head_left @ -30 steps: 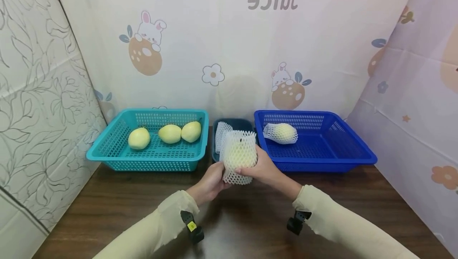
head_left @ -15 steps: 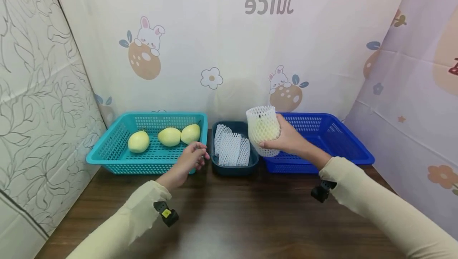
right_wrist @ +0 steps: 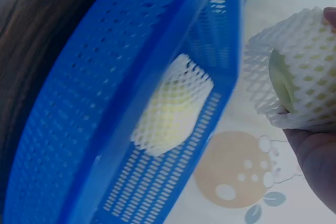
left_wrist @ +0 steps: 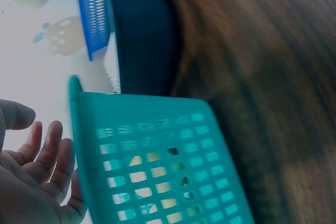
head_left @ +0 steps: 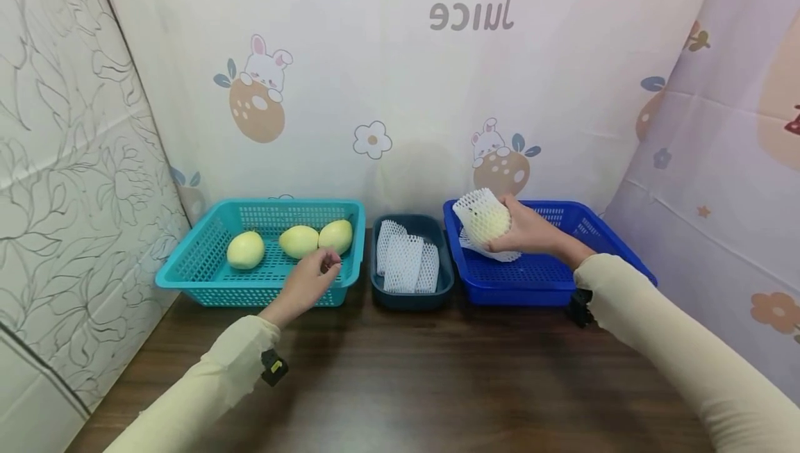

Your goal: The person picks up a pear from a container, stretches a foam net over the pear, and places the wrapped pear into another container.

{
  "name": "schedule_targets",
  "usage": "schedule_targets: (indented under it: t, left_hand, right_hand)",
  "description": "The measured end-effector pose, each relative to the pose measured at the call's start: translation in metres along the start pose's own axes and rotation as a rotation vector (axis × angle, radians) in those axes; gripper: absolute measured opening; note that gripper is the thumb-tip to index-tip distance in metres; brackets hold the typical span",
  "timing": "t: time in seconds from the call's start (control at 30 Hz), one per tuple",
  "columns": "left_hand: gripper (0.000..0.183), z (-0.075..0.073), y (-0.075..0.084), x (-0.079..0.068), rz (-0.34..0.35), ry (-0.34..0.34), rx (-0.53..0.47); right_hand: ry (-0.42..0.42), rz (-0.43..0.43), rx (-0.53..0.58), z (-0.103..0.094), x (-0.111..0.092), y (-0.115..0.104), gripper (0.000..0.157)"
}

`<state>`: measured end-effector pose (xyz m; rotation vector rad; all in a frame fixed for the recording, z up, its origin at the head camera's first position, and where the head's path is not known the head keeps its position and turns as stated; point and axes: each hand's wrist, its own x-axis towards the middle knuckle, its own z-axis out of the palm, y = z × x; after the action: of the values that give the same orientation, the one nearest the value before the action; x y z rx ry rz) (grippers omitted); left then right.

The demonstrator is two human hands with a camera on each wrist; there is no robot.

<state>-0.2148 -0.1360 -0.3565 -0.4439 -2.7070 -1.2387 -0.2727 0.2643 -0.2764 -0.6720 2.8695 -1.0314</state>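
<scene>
My right hand (head_left: pixel 531 231) grips a pale yellow pear (head_left: pixel 490 222) in a white foam net sleeve, above the left part of the blue basket (head_left: pixel 512 296). In the right wrist view, another sleeved pear (right_wrist: pixel 170 114) lies on that basket's floor; the held one mostly covers it in the head view. My left hand (head_left: pixel 309 279) hovers at the front right of the teal basket (head_left: pixel 212 283), its fingers loosely bent and holding nothing. Behind it, two bare pears (head_left: pixel 299 241) lie side by side, with a third pear (head_left: pixel 246 250) farther left.
Between the baskets stands a small dark blue bin (head_left: pixel 412 301) with several flat foam net sleeves (head_left: pixel 403 263). All three containers stand at the back of a brown wooden table (head_left: pixel 400 376), against a printed curtain (head_left: pixel 312 78).
My left hand has let go of the sleeved pear and moved left to the teal basket. The right hand has carried that pear rightward over the blue basket and tilted it.
</scene>
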Motion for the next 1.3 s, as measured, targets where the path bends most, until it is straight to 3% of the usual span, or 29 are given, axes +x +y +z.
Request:
schedule_targets:
  t: [0.23, 0.47, 1.03, 1.3]
  left_hand:
    - [0.023, 0.013, -0.005, -0.003, 0.003, -0.018, 0.235]
    - [0.036, 0.022, -0.012, -0.005, 0.059, -0.039, 0.437]
    - [0.036, 0.025, -0.010, -0.005, 0.026, -0.066, 0.516]
    - [0.035, 0.025, -0.011, -0.004, 0.038, -0.056, 0.523]
  right_hand:
    - [-0.024, 0.037, -0.042, 0.009, 0.006, 0.025, 0.084]
    - [-0.057, 0.058, -0.091, 0.020, 0.007, 0.050, 0.084]
    - [-0.152, -0.017, -0.234, 0.043, 0.009, 0.091, 0.083]
    - [-0.190, -0.102, -0.256, 0.050, 0.012, 0.097, 0.069]
